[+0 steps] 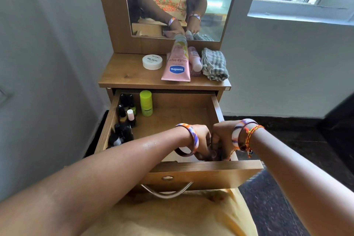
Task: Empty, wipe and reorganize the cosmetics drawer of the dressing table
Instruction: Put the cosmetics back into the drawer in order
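Both forearms reach over the drawer front (201, 173) into the open drawer (180, 119). The left hand (201, 140) and right hand (222, 138) are bunched together, knuckles up, fingers curled down onto something small and dark at the near right corner. What it is I cannot tell; the fingers hide it. A dark hoop (182, 153), maybe a bangle or hairband, lies just under the left wrist.

Beyond the hands the drawer floor is bare wood. Far to the left of the left hand stand dark nail polish bottles (124, 120) in a crowded row along the drawer's side wall, with 1 green bottle (146, 103) at the back.

Further away, on the tabletop (122, 74), lie a white jar (152, 61), a pink tube (177, 63), a smaller pink bottle (195, 58) and a folded checked cloth (214, 63).

The emptying looks only half done. The risk I see: a forearm swinging left could topple the upright polish bottles. The drawer is also pulled far out, so leaning on its front might tip or strain it.
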The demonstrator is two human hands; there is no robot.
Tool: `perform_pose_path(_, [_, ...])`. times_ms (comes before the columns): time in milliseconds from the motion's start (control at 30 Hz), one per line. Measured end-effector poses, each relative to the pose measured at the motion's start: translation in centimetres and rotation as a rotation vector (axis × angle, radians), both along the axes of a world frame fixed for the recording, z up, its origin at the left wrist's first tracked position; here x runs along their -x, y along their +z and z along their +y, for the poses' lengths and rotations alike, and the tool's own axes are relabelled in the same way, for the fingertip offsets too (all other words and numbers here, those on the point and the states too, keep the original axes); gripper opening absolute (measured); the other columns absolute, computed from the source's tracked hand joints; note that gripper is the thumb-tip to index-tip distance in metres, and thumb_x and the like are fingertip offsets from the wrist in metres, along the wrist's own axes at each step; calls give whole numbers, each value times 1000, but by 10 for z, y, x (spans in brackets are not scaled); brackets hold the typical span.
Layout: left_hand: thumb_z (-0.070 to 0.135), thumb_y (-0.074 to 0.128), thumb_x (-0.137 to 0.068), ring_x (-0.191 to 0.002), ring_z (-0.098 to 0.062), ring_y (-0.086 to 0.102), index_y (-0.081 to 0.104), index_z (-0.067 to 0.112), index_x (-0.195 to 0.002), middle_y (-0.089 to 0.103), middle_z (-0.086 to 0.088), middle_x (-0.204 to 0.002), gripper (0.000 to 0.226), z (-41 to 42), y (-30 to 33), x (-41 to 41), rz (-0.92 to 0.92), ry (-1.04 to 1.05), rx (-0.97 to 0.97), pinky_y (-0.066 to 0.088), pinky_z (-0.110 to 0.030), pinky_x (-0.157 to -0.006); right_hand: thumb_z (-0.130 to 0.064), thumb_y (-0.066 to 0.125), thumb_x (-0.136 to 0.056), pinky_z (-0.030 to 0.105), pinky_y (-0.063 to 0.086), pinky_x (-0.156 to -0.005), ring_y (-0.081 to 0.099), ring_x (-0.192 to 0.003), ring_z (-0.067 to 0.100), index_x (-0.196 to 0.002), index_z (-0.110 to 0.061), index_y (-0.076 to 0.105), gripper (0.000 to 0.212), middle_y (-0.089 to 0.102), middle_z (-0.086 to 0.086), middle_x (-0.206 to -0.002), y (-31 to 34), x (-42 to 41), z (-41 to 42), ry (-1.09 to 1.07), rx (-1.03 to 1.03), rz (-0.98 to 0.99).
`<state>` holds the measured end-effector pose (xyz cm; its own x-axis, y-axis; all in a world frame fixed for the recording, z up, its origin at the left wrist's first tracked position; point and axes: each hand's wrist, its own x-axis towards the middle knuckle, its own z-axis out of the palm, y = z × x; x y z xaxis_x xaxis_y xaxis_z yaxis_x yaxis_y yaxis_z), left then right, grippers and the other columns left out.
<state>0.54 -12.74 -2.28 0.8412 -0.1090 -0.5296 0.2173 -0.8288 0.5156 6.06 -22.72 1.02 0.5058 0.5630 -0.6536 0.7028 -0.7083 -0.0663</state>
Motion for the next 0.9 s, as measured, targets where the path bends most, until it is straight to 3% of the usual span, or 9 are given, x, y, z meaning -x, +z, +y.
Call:
perform_pose_path(100, [17,65,-86,-86,-21,58,65,2,-115,62,-14,-97,33,3,1,0,-1,-23,15,48,-22,-66,-19,62,-88,31,53,-86,65,-104,26,-115,-8,68,29,69,12,-113,1,-4,4,54,24,-20])
perform_pose_path(200, [23,68,-84,-79,-20,61,66,5,-104,62,-9,-89,27,8,8,0,28,-56,62,50,-20,-62,-23,74,-76,31,55,-78,68,-91,24,-101,-17,75,25,73,6,-99,16,-8,12,62,-9,-34])
perform_pose_path(300, [30,73,-80,-75,-21,62,67,1,-100,65,-9,-84,36,23,26,-5,6,-13,67,54,-25,-65,-29,74,-74,25,52,-64,61,-67,16,-91,-17,75,21,69,1,-76,39,-15,23,-7,-140,-129])
perform_pose_path(367, [27,76,-77,-67,-16,60,69,2,-94,65,-7,-79,32,43,45,-11,-121,108,50,51,-23,-62,-25,69,-81,22,51,-55,58,-60,15,-93,-8,71,21,64,4,-70,49,-26,35,-199,-363,-71])
perform_pose_path(433, [27,77,-74,-64,-9,61,70,8,-87,68,-5,-81,24,68,62,-18,-304,228,-76,47,-16,-58,-20,61,-88,20,54,-53,61,-60,18,-95,-5,64,17,62,7,-69,52,-34,51,-425,-591,51])
perform_pose_path(533, [27,73,-76,-93,-22,64,68,10,-94,68,-9,-104,25,98,80,-23,-559,428,-337,51,-28,-77,-23,67,-84,33,58,-66,67,-66,25,-95,-6,64,21,69,13,-77,41,-46,79,-658,-871,-46])
perform_pose_path(667, [27,67,-83,-103,-29,60,62,5,-104,65,-13,-112,31,125,86,-24,-585,569,-360,47,-31,-82,-32,65,-85,40,58,-82,70,-87,30,-105,-7,63,32,72,15,-95,27,-59,105,-783,-927,-62])
perform_pose_path(800, [24,66,-85,-99,-24,62,67,6,-102,67,-11,-110,25,137,82,-25,-542,603,-193,48,-28,-82,-17,68,-85,46,60,-71,70,-73,31,-113,-8,59,32,70,17,-96,25,-58,113,-893,-1042,179])
perform_pose_path(900, [21,67,-85,-89,-20,61,70,7,-97,69,-9,-106,19,139,82,-23,-607,620,-147,45,-24,-75,-5,66,-86,32,61,-52,67,-66,23,-110,3,57,27,66,16,-102,34,-53,110,-1019,-1132,443])
